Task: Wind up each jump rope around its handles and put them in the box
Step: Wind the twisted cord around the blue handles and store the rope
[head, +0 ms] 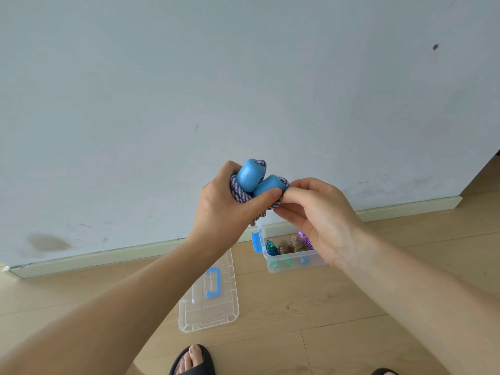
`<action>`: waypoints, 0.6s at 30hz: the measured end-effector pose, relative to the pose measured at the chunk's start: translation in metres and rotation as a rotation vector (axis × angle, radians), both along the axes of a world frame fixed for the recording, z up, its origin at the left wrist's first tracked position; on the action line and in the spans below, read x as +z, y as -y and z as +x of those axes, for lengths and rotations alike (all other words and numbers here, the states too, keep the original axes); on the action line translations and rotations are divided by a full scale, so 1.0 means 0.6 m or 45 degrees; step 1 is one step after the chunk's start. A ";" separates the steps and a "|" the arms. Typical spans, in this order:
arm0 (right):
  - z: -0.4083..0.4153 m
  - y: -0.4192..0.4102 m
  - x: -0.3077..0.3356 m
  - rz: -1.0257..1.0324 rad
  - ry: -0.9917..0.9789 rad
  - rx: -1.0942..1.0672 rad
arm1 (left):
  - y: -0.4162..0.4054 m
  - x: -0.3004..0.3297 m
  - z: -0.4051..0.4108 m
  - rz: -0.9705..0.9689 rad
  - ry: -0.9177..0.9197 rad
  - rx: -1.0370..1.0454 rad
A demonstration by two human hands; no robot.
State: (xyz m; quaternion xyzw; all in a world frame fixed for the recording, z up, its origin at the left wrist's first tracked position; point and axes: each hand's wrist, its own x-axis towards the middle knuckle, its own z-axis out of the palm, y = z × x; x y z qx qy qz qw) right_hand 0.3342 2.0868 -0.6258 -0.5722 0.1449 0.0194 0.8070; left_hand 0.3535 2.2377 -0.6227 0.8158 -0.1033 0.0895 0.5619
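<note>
Wooden floor [351,307] carries clear lid [213,312] and open box [286,263], apparently holding wound ropes. Held above both: left hand [224,209] grips blue handles [250,175] wrapped in jump rope [239,194]; right hand [316,212] pinches the rope's end

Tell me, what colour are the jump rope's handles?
Light blue plastic jump-rope handles, clearest in the head view.

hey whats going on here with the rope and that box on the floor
A person is winding a jump rope around its two blue handles. The left hand grips the bundle while the right hand pinches the rope's end. Below on the floor, the clear box already holds several wound ropes; its lid lies beside it.
</note>
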 end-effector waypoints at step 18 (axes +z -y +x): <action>0.009 0.011 0.011 0.193 -0.048 0.280 | -0.008 -0.005 0.013 -0.095 -0.133 0.020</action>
